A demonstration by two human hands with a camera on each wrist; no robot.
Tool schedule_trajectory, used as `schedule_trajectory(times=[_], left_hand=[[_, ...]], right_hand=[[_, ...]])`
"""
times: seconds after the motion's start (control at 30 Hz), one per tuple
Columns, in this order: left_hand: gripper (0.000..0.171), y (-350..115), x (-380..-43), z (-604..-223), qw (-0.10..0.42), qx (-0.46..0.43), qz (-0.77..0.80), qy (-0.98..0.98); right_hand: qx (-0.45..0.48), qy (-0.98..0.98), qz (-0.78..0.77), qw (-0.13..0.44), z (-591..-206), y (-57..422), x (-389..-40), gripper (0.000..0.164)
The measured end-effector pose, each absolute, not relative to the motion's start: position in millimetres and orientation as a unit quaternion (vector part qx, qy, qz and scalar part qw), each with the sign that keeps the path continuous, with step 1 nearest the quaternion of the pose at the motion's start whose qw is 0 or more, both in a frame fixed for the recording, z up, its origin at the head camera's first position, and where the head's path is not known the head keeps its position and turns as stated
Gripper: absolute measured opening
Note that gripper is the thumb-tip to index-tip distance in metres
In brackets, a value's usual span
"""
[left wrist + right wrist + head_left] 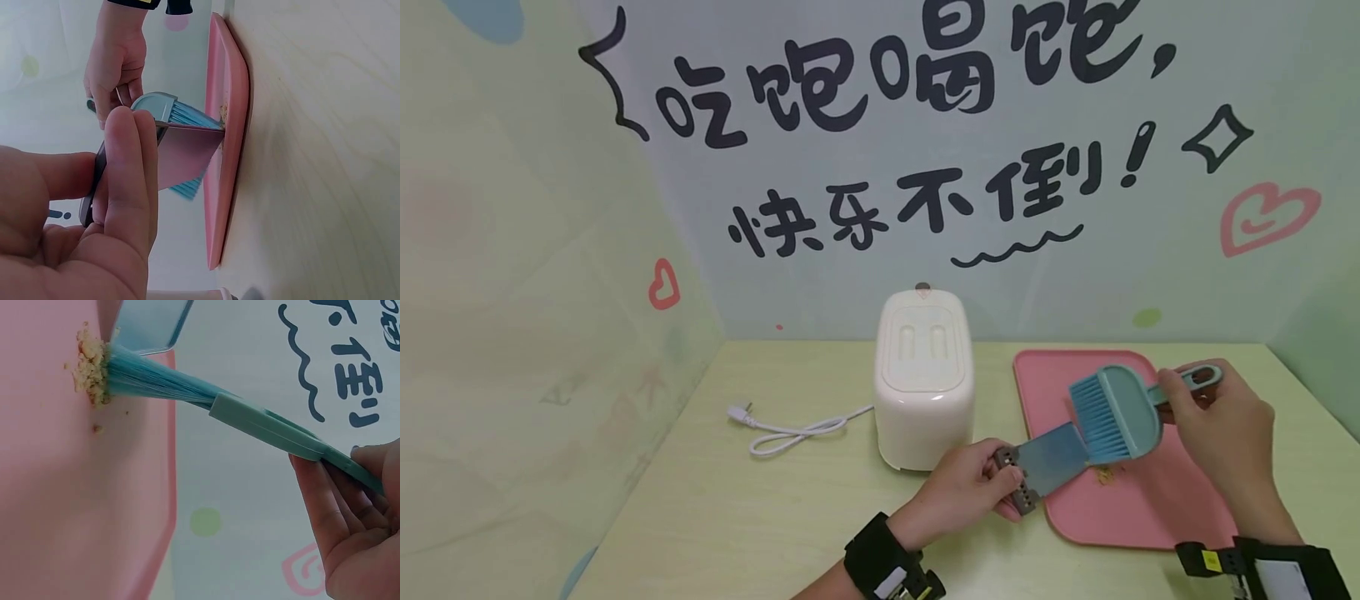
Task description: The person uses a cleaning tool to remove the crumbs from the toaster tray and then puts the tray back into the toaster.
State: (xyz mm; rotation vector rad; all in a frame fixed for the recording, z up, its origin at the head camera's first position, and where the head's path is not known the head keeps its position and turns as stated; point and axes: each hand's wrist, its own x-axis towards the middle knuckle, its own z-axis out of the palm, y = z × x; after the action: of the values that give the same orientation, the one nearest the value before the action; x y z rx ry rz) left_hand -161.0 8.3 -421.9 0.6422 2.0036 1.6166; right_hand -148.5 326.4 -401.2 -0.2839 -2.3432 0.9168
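Note:
My left hand (pixel 966 487) grips the dark handle of a flat metal scraper (pixel 1054 458), thumb on top. The scraper's blade slants down over the left side of a pink tray (pixel 1172 508), its edge near the tray floor in the left wrist view. My right hand (pixel 1225 421) holds the looped handle of a teal brush (pixel 1135 408) with blue bristles. Those bristles overlap the blade's end. A small heap of pale crumbs (pixel 90 372) lies on the tray right at the bristle tips, with a few loose bits beside it.
A white rounded appliance (pixel 925 417) stands on the table left of the tray, close behind my left hand. Its white cord (pixel 805 431) and plug lie further left. A printed backdrop (pixel 820 208) rises behind the table.

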Motion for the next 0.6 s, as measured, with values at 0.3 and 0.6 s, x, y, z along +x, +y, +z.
schedule_trajectory(times=[0.3,0.6], left_hand=[[0.028,7.3,-160.7,-421.4,0.246,0.232,0.596,0.729],[0.023,8.9,-160.9,-421.7,0.247,0.220,0.612,0.719]], right_hand=[[-0.134,-0.851,0.402,0.310,-393.9,328.1,-148.1,0.033],[-0.066,-0.885,0.356,0.294,-403.9,328.6,-151.2,0.032]])
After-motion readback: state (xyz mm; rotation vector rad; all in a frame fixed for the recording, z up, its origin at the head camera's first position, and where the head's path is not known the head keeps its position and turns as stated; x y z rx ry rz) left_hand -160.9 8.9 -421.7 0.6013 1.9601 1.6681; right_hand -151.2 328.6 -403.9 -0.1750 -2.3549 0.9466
